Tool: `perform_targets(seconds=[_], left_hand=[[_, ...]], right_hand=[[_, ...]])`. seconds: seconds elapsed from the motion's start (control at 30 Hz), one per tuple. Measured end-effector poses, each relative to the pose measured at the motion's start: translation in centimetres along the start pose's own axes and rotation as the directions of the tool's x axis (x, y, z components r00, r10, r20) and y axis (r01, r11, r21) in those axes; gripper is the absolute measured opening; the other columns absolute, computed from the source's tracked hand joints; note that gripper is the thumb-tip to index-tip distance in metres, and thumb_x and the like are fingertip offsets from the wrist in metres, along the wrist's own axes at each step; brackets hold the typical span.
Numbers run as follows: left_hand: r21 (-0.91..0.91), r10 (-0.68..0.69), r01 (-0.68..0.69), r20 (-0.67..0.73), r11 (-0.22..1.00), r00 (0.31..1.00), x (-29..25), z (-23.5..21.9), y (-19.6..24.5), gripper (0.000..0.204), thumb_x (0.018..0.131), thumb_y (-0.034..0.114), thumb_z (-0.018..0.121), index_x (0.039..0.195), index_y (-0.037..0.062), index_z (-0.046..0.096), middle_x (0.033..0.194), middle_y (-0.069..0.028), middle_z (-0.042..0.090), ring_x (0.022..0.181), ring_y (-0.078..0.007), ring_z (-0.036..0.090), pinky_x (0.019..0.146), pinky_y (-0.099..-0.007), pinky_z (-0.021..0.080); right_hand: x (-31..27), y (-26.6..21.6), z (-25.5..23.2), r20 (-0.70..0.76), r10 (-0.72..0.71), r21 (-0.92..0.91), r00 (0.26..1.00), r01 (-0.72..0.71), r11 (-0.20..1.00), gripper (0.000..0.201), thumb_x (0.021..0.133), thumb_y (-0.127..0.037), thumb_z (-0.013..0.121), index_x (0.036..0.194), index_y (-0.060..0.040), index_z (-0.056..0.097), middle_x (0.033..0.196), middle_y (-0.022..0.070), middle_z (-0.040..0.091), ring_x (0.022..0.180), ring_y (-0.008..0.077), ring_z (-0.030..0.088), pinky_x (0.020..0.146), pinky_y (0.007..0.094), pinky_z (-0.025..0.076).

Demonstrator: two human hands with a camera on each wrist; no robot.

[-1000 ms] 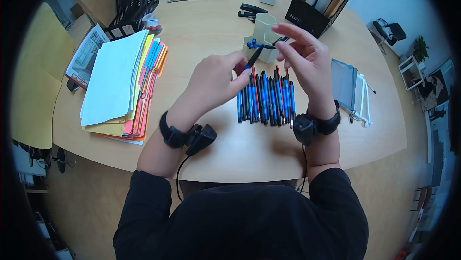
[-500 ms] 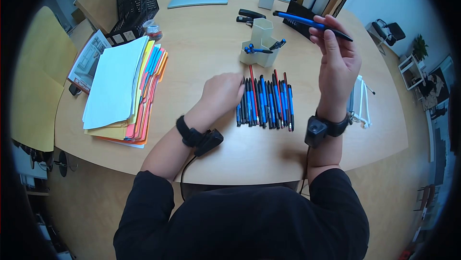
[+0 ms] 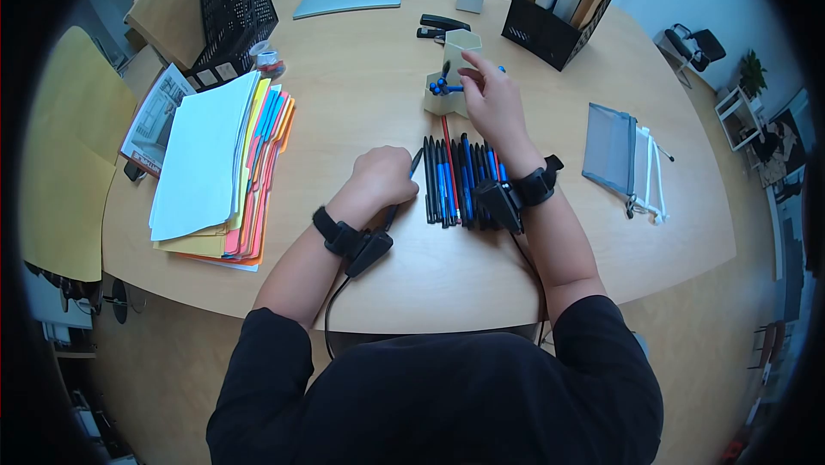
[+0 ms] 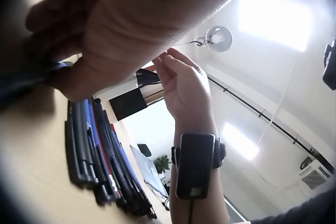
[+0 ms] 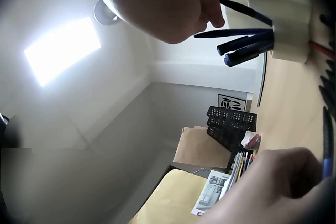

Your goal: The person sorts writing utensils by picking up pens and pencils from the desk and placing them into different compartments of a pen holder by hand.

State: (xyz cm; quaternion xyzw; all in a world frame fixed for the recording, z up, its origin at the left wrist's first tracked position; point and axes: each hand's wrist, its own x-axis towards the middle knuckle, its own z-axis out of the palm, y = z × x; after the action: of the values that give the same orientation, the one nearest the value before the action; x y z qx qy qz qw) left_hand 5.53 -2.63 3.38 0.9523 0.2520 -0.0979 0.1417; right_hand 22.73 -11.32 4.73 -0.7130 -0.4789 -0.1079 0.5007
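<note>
My right hand [image 3: 491, 97] pinches a blue pen [image 3: 478, 85] at the pen holder [image 3: 453, 78]; left hand [image 3: 384, 174] fingers curl round a dark pen [image 3: 404, 186] beside the pen row [image 3: 455, 181] on the counter [image 3: 361, 61]

Round wooden table [image 3: 361, 52], grey floor, ceiling light panel [image 5: 62, 49], office chair [image 3: 698, 42] beyond.
</note>
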Motion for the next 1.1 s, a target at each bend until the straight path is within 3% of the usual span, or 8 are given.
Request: perform_targets(seconds=[0.17,0.23,0.33,0.6,0.77,0.83,0.93,1.1], left_hand=[[-0.045,0.037,-0.037,-0.009,0.998,0.999,-0.5,-1.5,-0.3,0.021,0.072,0.021,0.063,0.079,0.0018,0.069,0.079,-0.0157,0.068,0.079,-0.0324,0.066,0.071,-0.0402,0.053],[-0.307,0.251,-0.321,-0.246,0.896,0.936,-1.7,-3.0,0.0,0.023,0.081,0.019,0.064,0.089,-0.0024,0.066,0.075,-0.0131,0.067,0.065,-0.0218,0.065,0.062,-0.0324,0.052],[-0.591,0.141,-0.466,-0.512,0.658,0.848,-4.0,-4.4,1.7,0.019,0.084,0.019,0.061,0.09,0.0009,0.065,0.079,-0.0115,0.069,0.061,-0.0205,0.065,0.059,-0.0314,0.051],[-0.421,0.113,-0.719,-0.817,0.553,0.565,-5.6,-4.4,3.6,0.016,0.085,0.009,0.064,0.099,0.002,0.065,0.082,-0.0093,0.067,0.058,-0.0133,0.064,0.052,-0.0248,0.048],[-0.368,0.192,-0.554,-0.678,0.747,0.709,-2.6,-1.6,2.3,0.012,0.086,0.013,0.059,0.091,0.0036,0.064,0.085,-0.0112,0.065,0.065,-0.0256,0.064,0.057,-0.0344,0.05],[-0.244,0.237,-0.423,-0.545,0.873,0.804,-0.7,0.6,1.3,0.018,0.087,0.018,0.054,0.085,0.003,0.063,0.086,-0.0168,0.065,0.075,-0.0378,0.062,0.067,-0.0455,0.051],[-0.192,0.205,-0.306,-0.418,0.932,0.885,0.9,2.8,0.5,0.019,0.086,0.017,0.054,0.08,0.0009,0.063,0.079,-0.0186,0.064,0.076,-0.0387,0.062,0.07,-0.0473,0.051],[-0.145,0.172,-0.209,-0.231,0.967,0.958,1.8,3.1,0.3,0.022,0.079,0.02,0.062,0.072,0.0004,0.066,0.071,-0.0203,0.064,0.07,-0.0364,0.063,0.068,-0.0433,0.051]], right_hand=[[0.3,-2.8,-3.1,0.015,0.045,0.163,0.999,-0.047,0.985,0.028,0.09,-0.001,0.055,0.117,-0.001,0.062,0.099,0.0104,0.069,0.085,0.0119,0.065,0.074,0.025,0.052],[0.3,-4.5,-5.0,0.053,0.067,0.278,0.996,-0.079,0.957,0.027,0.09,-0.001,0.055,0.116,-0.0004,0.062,0.101,0.0102,0.069,0.085,0.0114,0.065,0.072,0.0243,0.052],[0.1,-7.0,-7.4,0.127,0.069,0.484,0.989,-0.122,0.867,0.027,0.09,-0.001,0.055,0.116,0.0017,0.061,0.105,0.01,0.068,0.084,0.0106,0.065,0.068,0.0222,0.051],[-2.2,-10.6,-8.6,0.284,-0.016,0.562,0.959,-0.153,0.813,0.027,0.088,-0.002,0.062,0.114,0.0027,0.062,0.098,0.0084,0.069,0.084,0.0102,0.064,0.071,0.0221,0.05],[-0.2,-8.0,-10.2,0.014,-0.002,0.574,1.0,-0.006,0.819,0.027,0.09,-0.004,0.06,0.117,0.0011,0.059,0.097,0.0098,0.068,0.08,0.0097,0.062,0.067,0.0205,0.048],[0.7,-6.0,-10.2,-0.346,0.009,0.478,0.938,0.168,0.862,0.024,0.092,-0.002,0.058,0.116,0.001,0.058,0.096,0.01,0.067,0.079,0.0111,0.062,0.068,0.022,0.05],[1.7,-2.4,-8.7,-0.533,-0.026,0.403,0.846,0.281,0.871,0.02,0.092,0.001,0.056,0.112,0.0008,0.055,0.092,0.0063,0.063,0.08,0.0104,0.062,0.069,0.0232,0.052],[1.6,2.2,-5.9,-0.381,0.004,0.249,0.924,0.098,0.964,0.016,0.088,0.0,0.059,0.104,0.0004,0.059,0.087,0.009,0.065,0.075,0.0141,0.065,0.068,0.0255,0.053]])
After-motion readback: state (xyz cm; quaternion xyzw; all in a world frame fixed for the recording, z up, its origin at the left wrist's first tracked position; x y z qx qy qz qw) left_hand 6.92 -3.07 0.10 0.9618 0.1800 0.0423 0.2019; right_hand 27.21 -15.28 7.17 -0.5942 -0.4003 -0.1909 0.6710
